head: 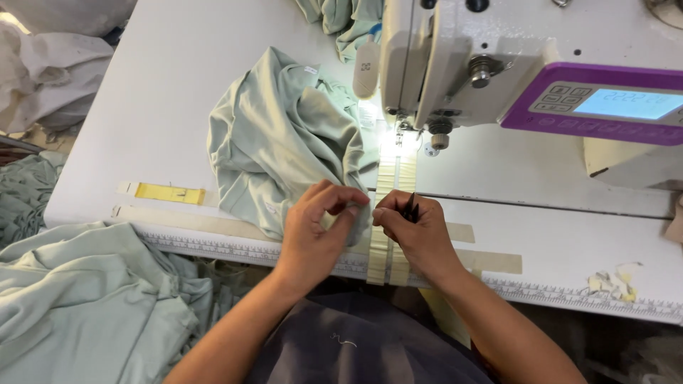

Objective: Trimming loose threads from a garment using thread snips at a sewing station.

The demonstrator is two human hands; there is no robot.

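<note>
Bright needle-lamp glare (397, 142), sharp elsewhere.

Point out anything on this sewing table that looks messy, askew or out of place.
Small scraps of pale and yellow material lie scattered near the table's front right edge. A yellow tape strip sits slightly askew at left. Otherwise nothing stands out; both hands pinch the cream strip.

The bunched garment (281, 139) was pale sage green, like the heap (85, 299) at the table's edge. The ribbed strip (390, 213) was cream. The sewing machine (455, 57) was white, its panel (597, 107) purple around a light-blue screen. The table (178, 64) was white, its tape patch (169, 193) yellow.
</note>
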